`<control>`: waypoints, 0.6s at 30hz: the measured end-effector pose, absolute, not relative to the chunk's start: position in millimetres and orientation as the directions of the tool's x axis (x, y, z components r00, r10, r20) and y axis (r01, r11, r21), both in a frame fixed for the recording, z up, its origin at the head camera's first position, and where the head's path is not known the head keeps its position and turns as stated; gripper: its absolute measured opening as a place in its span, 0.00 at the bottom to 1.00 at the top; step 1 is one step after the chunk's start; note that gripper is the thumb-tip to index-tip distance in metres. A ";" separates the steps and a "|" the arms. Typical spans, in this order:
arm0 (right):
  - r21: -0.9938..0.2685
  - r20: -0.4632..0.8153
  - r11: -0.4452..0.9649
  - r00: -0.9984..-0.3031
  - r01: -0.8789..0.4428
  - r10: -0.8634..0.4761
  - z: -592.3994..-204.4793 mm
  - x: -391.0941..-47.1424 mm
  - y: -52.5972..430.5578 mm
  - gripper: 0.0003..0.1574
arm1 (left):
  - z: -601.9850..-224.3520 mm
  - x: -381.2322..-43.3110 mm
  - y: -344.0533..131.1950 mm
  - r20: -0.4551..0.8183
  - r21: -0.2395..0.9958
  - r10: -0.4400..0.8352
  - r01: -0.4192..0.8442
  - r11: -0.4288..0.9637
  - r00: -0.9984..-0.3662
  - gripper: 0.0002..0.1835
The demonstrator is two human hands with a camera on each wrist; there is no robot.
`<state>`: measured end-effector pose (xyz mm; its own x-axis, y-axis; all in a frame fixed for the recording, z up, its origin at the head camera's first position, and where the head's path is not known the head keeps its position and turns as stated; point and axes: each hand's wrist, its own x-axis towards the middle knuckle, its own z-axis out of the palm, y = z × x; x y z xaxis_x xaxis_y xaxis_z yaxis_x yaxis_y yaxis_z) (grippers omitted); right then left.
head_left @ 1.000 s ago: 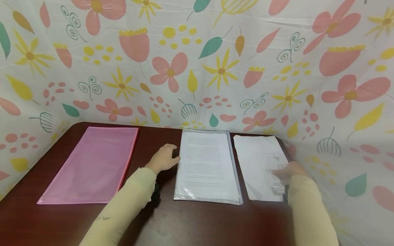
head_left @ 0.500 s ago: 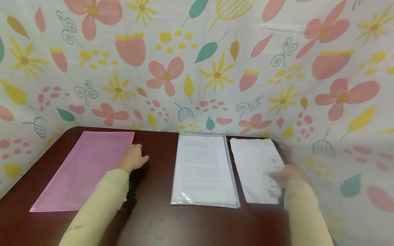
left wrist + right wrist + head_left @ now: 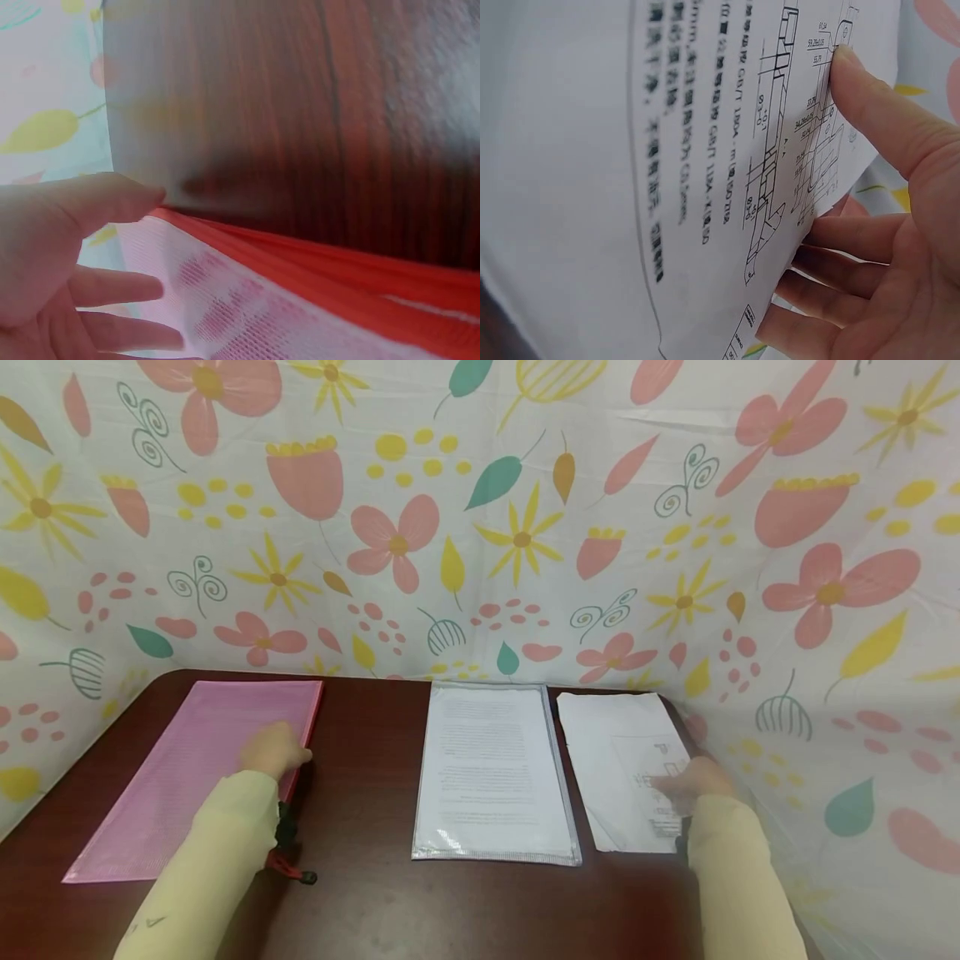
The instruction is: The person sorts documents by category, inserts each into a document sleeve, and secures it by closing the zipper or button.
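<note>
On the left of the table lies a pink mesh zipper pouch (image 3: 172, 777) with a red zipper edge (image 3: 322, 277). My left hand (image 3: 272, 749) is over its right side, blurred; in the left wrist view the thumb tip is at the red edge and the fingers (image 3: 120, 286) stretch out straight over the mesh. At the right, my right hand (image 3: 697, 781) pinches the edge of a white sheet of paper (image 3: 618, 752), thumb (image 3: 877, 101) on the printed drawing and fingers behind. A clear zipper pouch (image 3: 491, 777) with a printed page lies between the hands.
A dark reddish-brown table (image 3: 360, 777) bears all of it. A floral cloth (image 3: 450, 527) hangs right behind the table and along both sides. A red cord with a black end (image 3: 292, 868) shows by the left wrist.
My left hand has moved leftward from beside the clear pouch to the pink pouch, then nearer along its right side. The right hand has stayed at the paper. The head view has shifted slightly.
</note>
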<state>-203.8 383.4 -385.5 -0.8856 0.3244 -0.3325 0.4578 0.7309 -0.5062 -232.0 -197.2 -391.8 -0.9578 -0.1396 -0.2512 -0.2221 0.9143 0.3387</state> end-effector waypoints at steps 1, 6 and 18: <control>-0.503 -0.333 0.732 -0.885 0.460 0.326 -386.2 -204.6 384.1 0.39 | -391.7 -231.5 -197.7 -0.256 0.333 -0.153 -0.236 0.913 -0.954 0.14; -0.486 -0.345 0.741 -0.881 0.464 0.325 -390.8 -209.1 389.8 0.39 | -393.5 -230.9 -199.6 -0.255 0.329 -0.167 -0.248 0.911 -0.952 0.15; -0.457 -0.345 0.764 -0.883 0.454 0.319 -399.8 -215.7 397.9 0.38 | -398.9 -230.9 -202.8 -0.226 0.341 -0.113 -0.188 0.921 -0.968 0.12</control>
<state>-215.7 397.9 -399.8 -0.8830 0.3188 -0.3446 0.4544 0.7644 -0.4573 -230.9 -202.8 -398.9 -0.9676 -0.1135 -0.2256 -0.1876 0.9210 0.3414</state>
